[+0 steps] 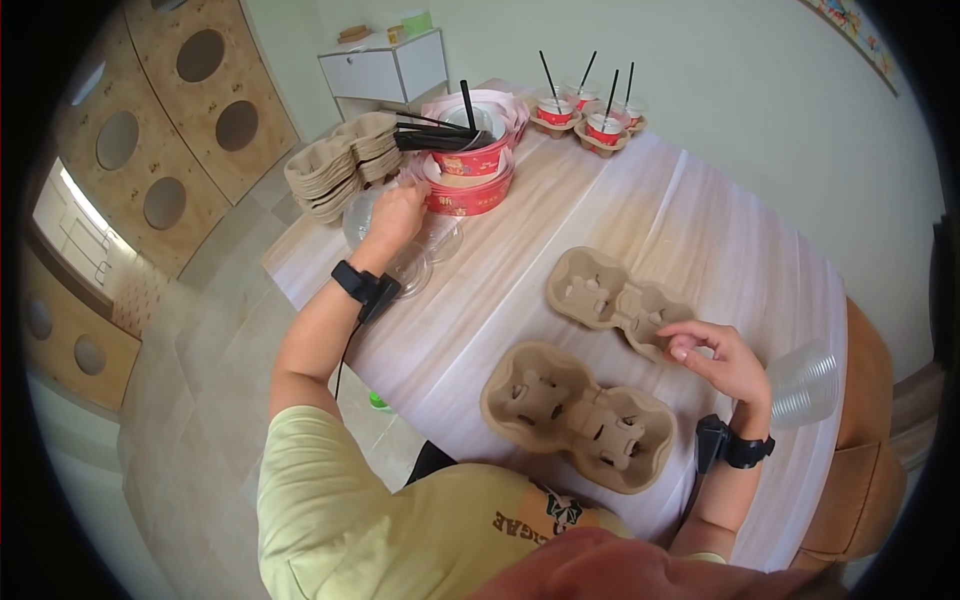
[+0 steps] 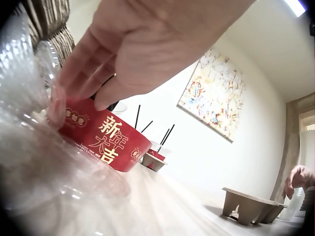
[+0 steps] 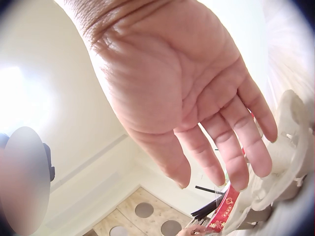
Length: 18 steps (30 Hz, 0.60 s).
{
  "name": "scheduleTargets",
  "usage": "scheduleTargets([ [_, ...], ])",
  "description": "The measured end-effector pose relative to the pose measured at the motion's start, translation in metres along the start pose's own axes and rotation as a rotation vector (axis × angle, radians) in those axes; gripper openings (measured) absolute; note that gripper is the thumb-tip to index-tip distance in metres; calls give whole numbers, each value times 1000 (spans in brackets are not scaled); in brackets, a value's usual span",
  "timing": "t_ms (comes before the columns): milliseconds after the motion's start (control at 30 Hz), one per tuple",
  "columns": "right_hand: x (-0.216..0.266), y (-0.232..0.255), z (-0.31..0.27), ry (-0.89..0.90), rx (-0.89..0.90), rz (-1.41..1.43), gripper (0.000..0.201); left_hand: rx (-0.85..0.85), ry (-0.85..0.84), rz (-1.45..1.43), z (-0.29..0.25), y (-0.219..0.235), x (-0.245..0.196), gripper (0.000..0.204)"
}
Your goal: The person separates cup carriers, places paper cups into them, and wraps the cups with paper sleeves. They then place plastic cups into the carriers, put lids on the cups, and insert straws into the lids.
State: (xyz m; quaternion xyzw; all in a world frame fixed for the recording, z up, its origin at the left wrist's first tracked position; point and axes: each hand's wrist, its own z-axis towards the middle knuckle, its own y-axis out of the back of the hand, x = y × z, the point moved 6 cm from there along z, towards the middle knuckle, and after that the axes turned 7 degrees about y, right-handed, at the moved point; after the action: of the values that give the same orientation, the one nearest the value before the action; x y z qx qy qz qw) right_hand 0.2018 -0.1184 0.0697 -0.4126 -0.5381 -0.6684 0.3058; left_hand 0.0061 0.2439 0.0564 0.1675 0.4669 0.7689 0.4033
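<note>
My left hand [image 1: 398,215] is at the side of a red paper bowl [image 1: 468,196], among clear plastic lids [image 1: 408,268]. In the left wrist view its fingers point down, thumb apart from them, with the fingertips right at the red bowl [image 2: 110,140]; clear plastic [image 2: 24,142] partly covers that spot. My right hand [image 1: 725,362], its fingers loosely extended and nothing in the palm, hangs over the edge of a brown pulp cup carrier [image 1: 590,285]. A second two-cup carrier [image 1: 570,405] lies nearer my body.
Stacked cup carriers [image 1: 325,180] stand left of the bowls, and black straws [image 1: 435,138] lie over the bowls. Drinks with straws [image 1: 605,128] sit in carriers at the far edge. Stacked clear cups [image 1: 805,385] lie at the right, near a brown chair [image 1: 860,490].
</note>
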Motion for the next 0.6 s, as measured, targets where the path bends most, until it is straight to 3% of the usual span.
scheduleTargets([
  [600, -2, 2, -1, -42, -6, -19, 23, -8, -53, 172, -3, -14, -6, 18],
])
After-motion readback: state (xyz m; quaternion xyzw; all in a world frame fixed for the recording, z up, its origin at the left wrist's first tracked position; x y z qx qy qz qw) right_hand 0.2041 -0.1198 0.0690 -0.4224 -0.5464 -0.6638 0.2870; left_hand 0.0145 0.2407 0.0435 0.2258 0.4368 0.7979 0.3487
